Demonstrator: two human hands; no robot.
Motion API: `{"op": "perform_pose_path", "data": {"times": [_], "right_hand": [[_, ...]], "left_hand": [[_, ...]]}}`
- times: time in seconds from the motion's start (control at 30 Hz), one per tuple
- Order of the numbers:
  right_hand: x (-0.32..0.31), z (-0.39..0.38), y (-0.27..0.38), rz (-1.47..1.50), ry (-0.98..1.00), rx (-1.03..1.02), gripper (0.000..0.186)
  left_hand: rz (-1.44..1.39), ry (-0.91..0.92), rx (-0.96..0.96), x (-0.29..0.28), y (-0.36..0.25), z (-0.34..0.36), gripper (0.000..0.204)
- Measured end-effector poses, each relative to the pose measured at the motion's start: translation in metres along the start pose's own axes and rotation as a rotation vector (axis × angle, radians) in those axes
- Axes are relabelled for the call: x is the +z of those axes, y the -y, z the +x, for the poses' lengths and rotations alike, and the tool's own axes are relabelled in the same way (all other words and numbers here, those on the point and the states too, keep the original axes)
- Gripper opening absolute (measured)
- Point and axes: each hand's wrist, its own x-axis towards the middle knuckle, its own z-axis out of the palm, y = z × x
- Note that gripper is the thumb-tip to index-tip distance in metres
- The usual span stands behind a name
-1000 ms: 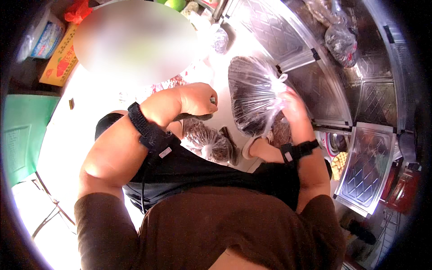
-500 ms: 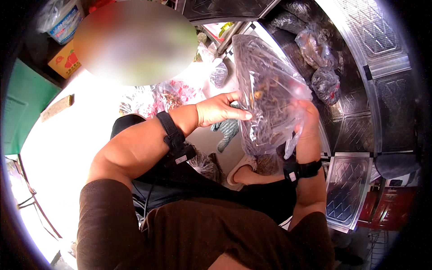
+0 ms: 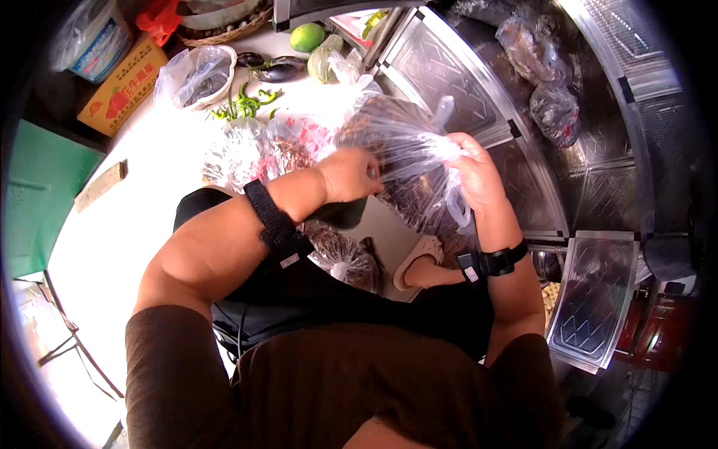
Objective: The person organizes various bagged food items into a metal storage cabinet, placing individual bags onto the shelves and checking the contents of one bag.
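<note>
My right hand (image 3: 476,170) grips the gathered neck of a clear plastic bag (image 3: 419,183), from which creases fan out downward and to the left. Dark, stringy dried contents show through the plastic. At the bag's left side, my left hand (image 3: 350,176) is curled and smeared by motion; whether its fingers hold the plastic cannot be made out. A dark shape lies just below that hand, its kind unclear. Beyond my left wrist, more clear bags (image 3: 238,153) with brownish contents rest on the white surface. A tied bag (image 3: 340,258) sits lower down, by my legs.
Green peppers (image 3: 245,105), eggplants (image 3: 275,69), a green mango-like fruit (image 3: 307,37) and a basket lined with plastic (image 3: 196,78) lie farther back. A yellow carton (image 3: 123,86) stands at left. Metal-framed panels (image 3: 456,82) and filled bags (image 3: 555,112) line the right.
The bag was held up broad and flat between both hands; now its neck is bunched in my right hand. My left hand has shifted slightly left and down.
</note>
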Motion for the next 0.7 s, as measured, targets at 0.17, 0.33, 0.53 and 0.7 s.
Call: {"op": "perform_pose_path", "data": {"times": [0.17, 0.33, 0.53, 0.7], "right_hand": [[0.024, -0.012, -0.012, -0.215, 0.121, 0.016, 0.027], [0.014, -0.018, -0.026, -0.61, 0.145, -0.058, 0.034], [0.006, -0.023, -0.055, -0.678, 0.398, 0.179, 0.038], [0.01, -0.027, -0.07, -0.546, 0.382, 0.384, 0.031]], "left_hand": [[-0.11, -0.374, 0.212, 0.021, 0.001, 0.003, 0.033], [-0.144, -0.361, 0.042, 0.029, 0.021, 0.016, 0.023], [-0.224, -0.233, -0.151, 0.028, 0.02, 0.009, 0.019], [-0.099, -0.307, -0.031, 0.029, 0.031, 0.008, 0.02]]}}
